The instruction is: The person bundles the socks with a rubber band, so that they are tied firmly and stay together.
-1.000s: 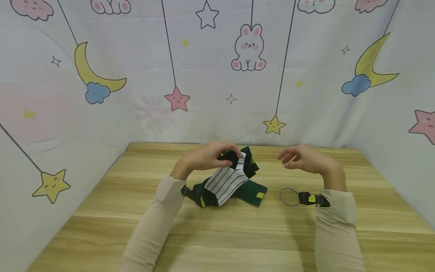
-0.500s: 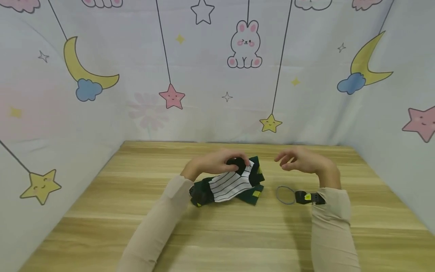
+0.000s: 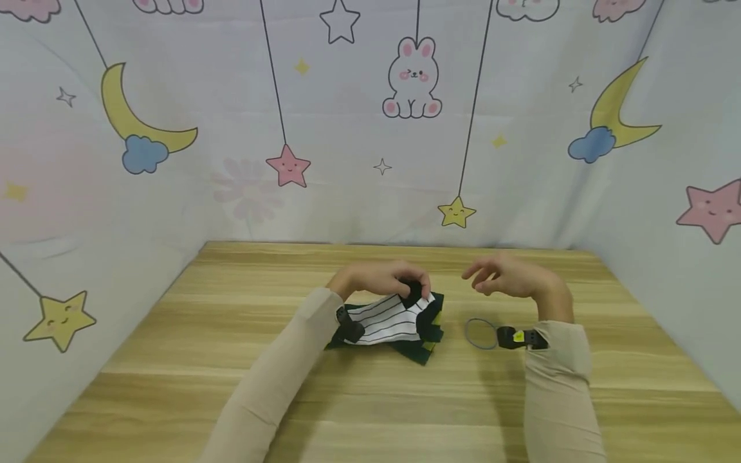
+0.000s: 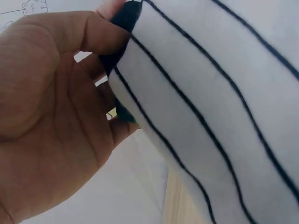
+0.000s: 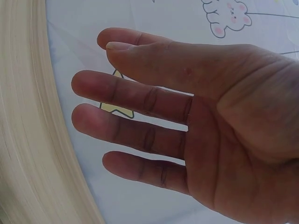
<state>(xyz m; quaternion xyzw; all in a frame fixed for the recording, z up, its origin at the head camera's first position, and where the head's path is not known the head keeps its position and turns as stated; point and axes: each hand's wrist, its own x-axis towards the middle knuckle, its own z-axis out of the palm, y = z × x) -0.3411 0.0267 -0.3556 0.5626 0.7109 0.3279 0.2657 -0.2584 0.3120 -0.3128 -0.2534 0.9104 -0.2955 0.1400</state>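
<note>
My left hand (image 3: 384,278) pinches a white sock with thin black stripes (image 3: 384,321) at its black heel patch (image 3: 411,294). In the left wrist view the thumb and fingers of the left hand (image 4: 56,102) hold the dark edge, and the striped cloth (image 4: 201,93) fills the right side. Dark green cloth (image 3: 412,352) with yellow patches, apparently another sock, lies under the striped one on the table. To the right, my right hand (image 3: 509,275) hovers above the table with loosely bent fingers and nothing in them; the right wrist view shows its bare palm (image 5: 233,135).
A wood-grain table (image 3: 370,411) spans the space below the hands. White fabric walls (image 3: 336,109) with printed stars, moons and a rabbit stand behind and at both sides. A black wrist strap with a thin grey loop (image 3: 480,334) hangs by the right sleeve.
My left hand has come down and slightly right, lowering the striped sock from a raised slant to lie flatter over the green cloth. The right hand has hardly moved.
</note>
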